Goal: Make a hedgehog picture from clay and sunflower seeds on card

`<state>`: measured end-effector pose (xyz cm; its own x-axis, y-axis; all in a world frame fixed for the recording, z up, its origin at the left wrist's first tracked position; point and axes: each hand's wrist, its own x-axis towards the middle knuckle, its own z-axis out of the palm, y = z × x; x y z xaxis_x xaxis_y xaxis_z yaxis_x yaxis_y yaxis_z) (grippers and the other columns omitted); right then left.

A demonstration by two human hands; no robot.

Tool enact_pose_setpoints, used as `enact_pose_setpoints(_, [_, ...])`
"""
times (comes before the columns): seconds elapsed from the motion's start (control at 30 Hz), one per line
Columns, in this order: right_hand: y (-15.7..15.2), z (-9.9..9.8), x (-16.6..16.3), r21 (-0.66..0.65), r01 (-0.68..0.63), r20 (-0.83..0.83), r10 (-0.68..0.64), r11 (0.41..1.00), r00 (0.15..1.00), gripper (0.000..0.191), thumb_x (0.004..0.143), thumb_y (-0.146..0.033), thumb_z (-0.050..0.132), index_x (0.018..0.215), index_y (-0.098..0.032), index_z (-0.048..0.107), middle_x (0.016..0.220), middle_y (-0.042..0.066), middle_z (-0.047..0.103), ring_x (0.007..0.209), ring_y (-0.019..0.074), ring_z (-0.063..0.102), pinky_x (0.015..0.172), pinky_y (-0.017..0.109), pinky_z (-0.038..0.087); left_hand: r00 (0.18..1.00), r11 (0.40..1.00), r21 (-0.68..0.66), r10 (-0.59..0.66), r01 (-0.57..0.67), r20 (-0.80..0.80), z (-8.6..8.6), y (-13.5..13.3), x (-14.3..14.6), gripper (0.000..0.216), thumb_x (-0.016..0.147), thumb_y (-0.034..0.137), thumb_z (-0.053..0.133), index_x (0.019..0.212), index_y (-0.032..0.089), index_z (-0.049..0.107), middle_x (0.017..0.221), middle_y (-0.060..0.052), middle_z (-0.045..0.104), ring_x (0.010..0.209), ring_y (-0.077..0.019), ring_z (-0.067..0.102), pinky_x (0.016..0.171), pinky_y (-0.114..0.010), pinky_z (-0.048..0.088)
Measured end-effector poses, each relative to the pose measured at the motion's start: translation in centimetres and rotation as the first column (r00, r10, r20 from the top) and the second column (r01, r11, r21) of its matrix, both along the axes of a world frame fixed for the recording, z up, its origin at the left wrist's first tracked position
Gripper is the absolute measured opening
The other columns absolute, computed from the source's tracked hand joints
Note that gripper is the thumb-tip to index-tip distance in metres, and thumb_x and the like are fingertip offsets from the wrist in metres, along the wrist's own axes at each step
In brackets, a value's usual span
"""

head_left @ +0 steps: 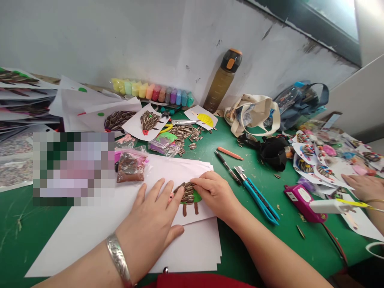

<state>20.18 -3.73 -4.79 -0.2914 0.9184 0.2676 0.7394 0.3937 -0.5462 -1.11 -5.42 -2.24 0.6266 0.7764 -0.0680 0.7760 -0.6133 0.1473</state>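
Note:
A hedgehog picture on white paper [205, 216] lies in front of me, its body covered with striped sunflower seeds [188, 194] over green clay [197, 196], with two brown clay legs [190, 209]. My left hand [151, 214] rests flat with fingers spread, its index fingertip touching the left side of the seeds. My right hand [217, 196] pinches at the upper right edge of the seeds, thumb and fingers together on a sunflower seed mostly hidden by the fingertips. Under the picture is a stack of white sheets [105, 236].
Loose sunflower seeds [187, 134] lie behind, near scissors [183, 122] and a bag of brown clay [131, 166]. A pen [227, 167] and blue tweezers [261, 200] lie right. A bottle [223, 82] stands by the wall. Another person's hand [367, 187] is at far right, near a magenta device [303, 200].

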Motion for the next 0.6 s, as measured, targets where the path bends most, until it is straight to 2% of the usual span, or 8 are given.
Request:
enact_pose_setpoints(0.07, [-0.14, 0.29, 0.3, -0.03, 0.036, -0.019, -0.037, 0.999, 0.999, 0.02, 0.086, -0.014, 0.058, 0.102, -0.019, 0.07, 0.081, 0.004, 0.064, 0.08, 0.0171, 0.058, 0.073, 0.029, 0.048, 1.0, 1.0, -0.009, -0.002, 0.002, 0.002, 0.03, 0.04, 0.01, 0.062, 0.084, 0.047, 0.059, 0.139, 0.021, 0.046, 0.145, -0.015, 0.045, 0.134, -0.0387, 0.036, 0.105, -0.063, 0.03])
enact_pose_setpoints(0.17, [-0.35, 0.84, 0.75, -0.064, 0.092, -0.011, -0.093, 0.994, 0.996, 0.015, 0.086, -0.014, 0.059, 0.095, -0.019, 0.069, 0.081, 0.003, 0.063, 0.08, 0.0169, 0.058, 0.072, 0.029, 0.047, 1.0, 1.0, -0.029, -0.003, 0.003, 0.006, 0.1, 0.12, 0.05, 0.062, 0.085, 0.05, 0.057, 0.14, 0.022, 0.046, 0.145, -0.015, 0.045, 0.135, -0.0384, 0.035, 0.105, -0.063, 0.029])
enact_pose_setpoints(0.3, [-0.31, 1.07, 0.73, -0.079, 0.078, 0.033, -0.076, 0.994, 0.997, 0.015, 0.088, -0.013, 0.056, 0.083, -0.019, 0.069, 0.077, 0.003, 0.061, 0.078, 0.0163, 0.056, 0.07, 0.028, 0.044, 1.0, 0.999, -0.033, -0.001, 0.002, 0.008, 0.11, 0.18, 0.05, 0.064, 0.085, 0.052, 0.055, 0.141, 0.022, 0.044, 0.146, -0.015, 0.044, 0.135, -0.0381, 0.035, 0.105, -0.063, 0.029])
enact_pose_setpoints(0.6, [0.07, 0.31, 0.05, -0.049, 0.075, 0.072, -0.072, 0.996, 0.995, 0.017, 0.088, -0.013, 0.055, 0.078, -0.018, 0.067, 0.072, 0.002, 0.058, 0.074, 0.0158, 0.054, 0.068, 0.027, 0.041, 1.0, 0.999, -0.039, 0.006, -0.007, -0.008, -0.02, 0.11, 0.06, 0.065, 0.085, 0.053, 0.056, 0.141, 0.023, 0.043, 0.146, -0.014, 0.043, 0.136, -0.0377, 0.033, 0.106, -0.063, 0.029])
